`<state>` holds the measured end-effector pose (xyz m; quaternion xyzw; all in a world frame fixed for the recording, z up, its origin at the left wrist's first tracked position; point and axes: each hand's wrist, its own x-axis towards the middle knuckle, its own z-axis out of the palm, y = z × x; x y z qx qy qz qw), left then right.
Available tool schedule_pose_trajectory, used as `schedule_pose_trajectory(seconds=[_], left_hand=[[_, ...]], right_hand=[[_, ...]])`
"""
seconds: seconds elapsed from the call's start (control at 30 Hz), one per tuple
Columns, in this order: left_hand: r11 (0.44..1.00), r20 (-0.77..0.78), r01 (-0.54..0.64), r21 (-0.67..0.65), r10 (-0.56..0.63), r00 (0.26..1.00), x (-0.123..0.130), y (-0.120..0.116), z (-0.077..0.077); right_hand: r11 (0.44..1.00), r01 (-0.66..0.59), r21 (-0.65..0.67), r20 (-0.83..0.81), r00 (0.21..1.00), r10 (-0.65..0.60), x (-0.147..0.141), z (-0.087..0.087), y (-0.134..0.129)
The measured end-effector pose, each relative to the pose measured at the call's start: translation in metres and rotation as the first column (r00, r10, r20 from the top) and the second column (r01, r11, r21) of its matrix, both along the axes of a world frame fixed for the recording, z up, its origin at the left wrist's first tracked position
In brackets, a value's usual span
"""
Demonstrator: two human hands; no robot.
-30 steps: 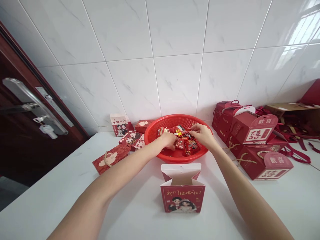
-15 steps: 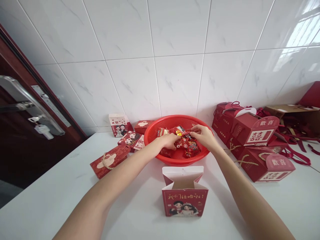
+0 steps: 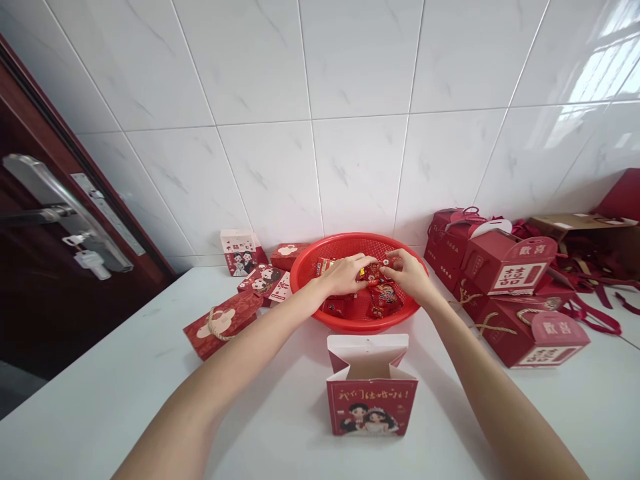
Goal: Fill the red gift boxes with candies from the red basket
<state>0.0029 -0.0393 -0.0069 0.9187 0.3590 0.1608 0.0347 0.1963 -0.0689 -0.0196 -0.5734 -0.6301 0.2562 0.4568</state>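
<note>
Inside the red plastic basket [image 3: 307, 303] lie several shiny red wrapped candies [image 3: 384, 300]. My left hand [image 3: 349, 275] reaches over the basket's middle, its fingers bent around a red wrapped candy [image 3: 371, 272] with a yellow patch near the fingertips. At the right side of the basket, my right hand [image 3: 409, 276] pinches a small red packet between thumb and fingers, partly hidden by them. Closer to me stands an upright red gift box [image 3: 373, 407] with a cartoon couple on its front. Its white-lined top is open.
Several red gift boxes [image 3: 220, 325] lie left of the basket, one with a rope handle. A small upright box [image 3: 240, 253] leans near the tiled wall. At right are stacked red boxes [image 3: 525, 333], loose ribbons [image 3: 595, 317] and an open cardboard box [image 3: 575, 220]. A door with keys [image 3: 93, 262] is at left.
My left hand has lifted slightly and shifted right over the candies, its fingers reaching further forward. My right hand stays near the basket's right side. The view has shifted a little.
</note>
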Motion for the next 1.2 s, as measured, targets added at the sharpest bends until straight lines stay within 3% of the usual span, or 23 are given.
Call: schedule_pose_trajectory(seconds=[0.13,0.4,0.53,0.77,0.87,0.93,1.03,1.2], left_hand=[[0.999,0.049,0.047,-0.024,-0.046,0.998,-0.001,0.003,-0.005],[0.958,0.163,0.091,-0.272,-0.047,0.986,0.000,0.005,-0.006],[0.950,0.258,0.121,-0.289,-0.045,0.965,-0.001,0.005,-0.004],[0.961,0.386,0.057,-0.270,0.054,0.921,0.000,0.001,0.002],[0.956,0.252,-0.072,-0.285,0.147,0.956,-0.002,0.001,0.004],[0.936,0.054,-0.192,-0.295,0.217,0.975,-0.003,0.001,0.006],[0.891,-0.223,-0.330,-0.312,0.269,0.937,-0.006,-0.002,0.010],[0.854,-0.302,-0.377,-0.359,0.276,0.912,-0.010,-0.004,0.010]], right_hand=[[0.990,-0.138,0.011,0.000,0.990,0.138,0.004,-0.004,0.003],[0.968,-0.251,0.017,0.094,0.964,0.249,0.006,-0.004,0.003],[0.967,-0.252,0.028,0.000,0.968,0.252,0.003,-0.004,0.004],[0.980,-0.178,0.094,-0.101,0.977,0.187,0.001,-0.001,0.003],[0.988,-0.114,0.101,-0.189,0.973,0.132,0.002,-0.002,0.004],[0.993,-0.091,0.082,-0.212,0.972,0.106,0.002,-0.003,0.004],[0.993,-0.081,0.087,-0.187,0.978,0.096,0.002,-0.002,0.003],[0.993,-0.083,0.088,-0.136,0.986,0.094,0.001,-0.001,0.002]])
